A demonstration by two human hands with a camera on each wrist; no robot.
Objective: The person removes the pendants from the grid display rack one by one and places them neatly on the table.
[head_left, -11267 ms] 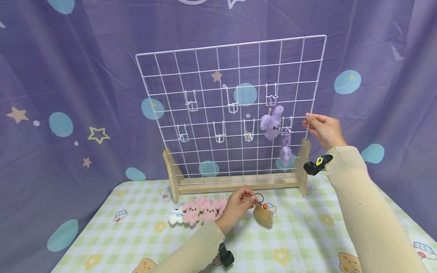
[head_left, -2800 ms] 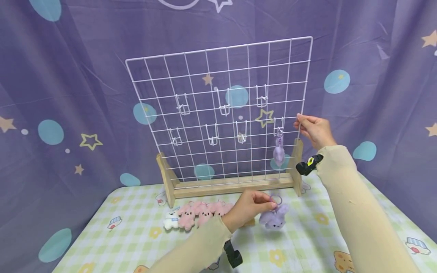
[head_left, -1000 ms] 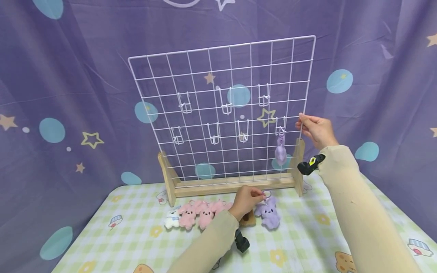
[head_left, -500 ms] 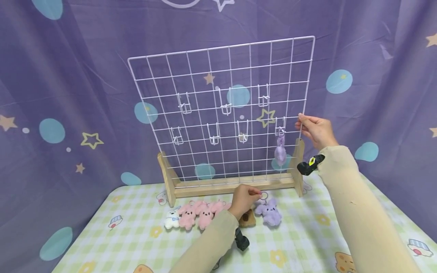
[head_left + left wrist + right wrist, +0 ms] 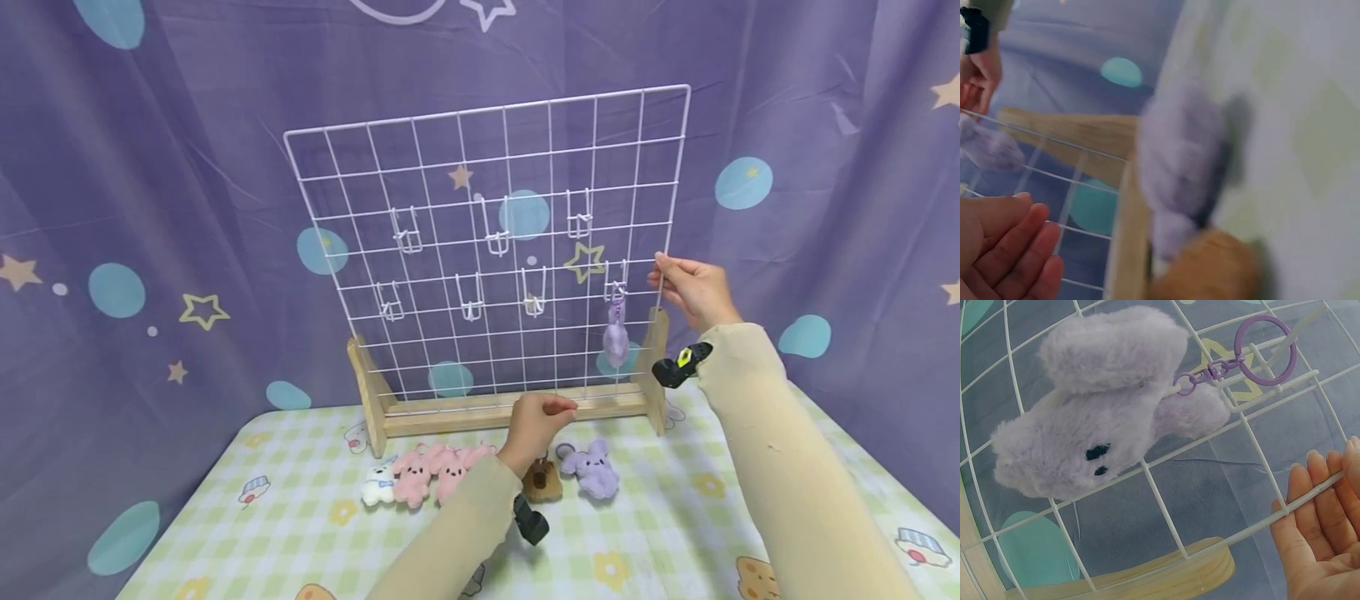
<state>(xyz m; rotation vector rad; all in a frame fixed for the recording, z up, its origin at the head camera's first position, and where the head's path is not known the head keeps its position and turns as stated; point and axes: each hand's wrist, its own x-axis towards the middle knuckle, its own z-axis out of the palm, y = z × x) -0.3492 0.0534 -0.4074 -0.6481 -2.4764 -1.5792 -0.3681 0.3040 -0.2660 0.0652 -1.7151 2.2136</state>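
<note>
My left hand [image 5: 534,429] hovers above the table with fingers loosely bent and nothing in them. Just beyond its fingertips a purple plush keychain [image 5: 597,475] lies on the checked cloth, beside a brown plush keychain [image 5: 543,483]. At the white wire grid panel [image 5: 487,110], my right hand [image 5: 697,290] pinches the right edge wire. Close to that hand, another purple plush keychain [image 5: 1097,412] hangs by its purple ring [image 5: 1263,350] from a wire hook. My left forearm partly hides the pink plush keychains [image 5: 411,477] in the row.
A white plush [image 5: 378,483] ends the row on the left. Several bare white hooks [image 5: 497,243] sit on the grid in two rows. The panel stands in a wooden base [image 5: 510,412]. Behind it hangs a purple patterned curtain [image 5: 187,167].
My left hand has taken the upper purple keychain off its hook, laid it on the table right of the brown one, and let go of its ring. The right hand stays on the grid.
</note>
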